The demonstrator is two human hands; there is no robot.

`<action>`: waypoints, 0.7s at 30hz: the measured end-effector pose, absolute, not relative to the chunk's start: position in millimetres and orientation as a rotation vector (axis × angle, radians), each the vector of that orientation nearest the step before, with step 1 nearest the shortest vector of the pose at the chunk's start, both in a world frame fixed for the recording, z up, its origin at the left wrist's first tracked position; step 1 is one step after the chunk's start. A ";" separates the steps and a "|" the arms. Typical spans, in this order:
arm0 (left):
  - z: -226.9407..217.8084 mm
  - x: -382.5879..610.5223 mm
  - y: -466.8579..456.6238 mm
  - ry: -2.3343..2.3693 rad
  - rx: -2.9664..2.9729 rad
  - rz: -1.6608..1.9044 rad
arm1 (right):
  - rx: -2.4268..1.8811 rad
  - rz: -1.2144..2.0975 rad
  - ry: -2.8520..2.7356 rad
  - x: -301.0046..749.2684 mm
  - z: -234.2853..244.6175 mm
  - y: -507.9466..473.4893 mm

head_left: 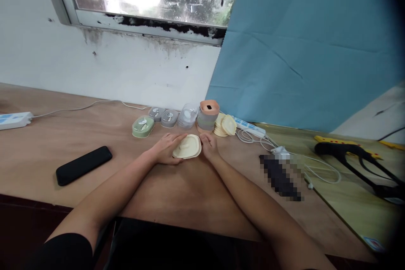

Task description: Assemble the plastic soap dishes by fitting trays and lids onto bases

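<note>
Being grasped by the left hand (166, 148) at its left side, a cream rounded-square piece (191, 147) is seen just below the centre of the frame. The right hand (209, 147) is curled at the piece's right edge; whether it is gripped there cannot be told. Above the hands, a green container (143, 128), 2 grey containers (169, 119), clear covers (187, 117), a peach-topped stack (208, 114) and cream discs (228, 125) are lined up left to right. A black case (84, 165) is placed at middle left.
</note>
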State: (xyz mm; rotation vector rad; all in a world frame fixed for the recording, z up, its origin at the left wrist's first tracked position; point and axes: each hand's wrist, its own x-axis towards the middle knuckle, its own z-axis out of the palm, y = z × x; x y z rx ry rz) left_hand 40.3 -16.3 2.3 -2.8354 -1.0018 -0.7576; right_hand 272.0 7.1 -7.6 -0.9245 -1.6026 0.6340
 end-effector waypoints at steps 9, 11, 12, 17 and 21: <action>-2.7 46.5 -16.9 -1.027 -2.952 -0.592 | -1.150 -0.019 -1.656 309.9 46.0 47.6; -3.3 47.9 -17.0 -1.038 -2.964 -0.555 | -1.199 -0.094 -1.754 318.4 56.0 55.5; -3.4 48.2 -17.1 -1.040 -2.972 -0.540 | -1.231 -0.122 -1.801 321.3 60.3 58.9; -2.9 46.2 -17.7 -1.021 -3.029 -0.512 | -1.390 -0.229 -1.940 324.8 73.4 71.3; -3.0 44.5 -17.4 -1.032 -3.034 -0.517 | -1.443 -0.238 -1.987 322.9 72.6 79.3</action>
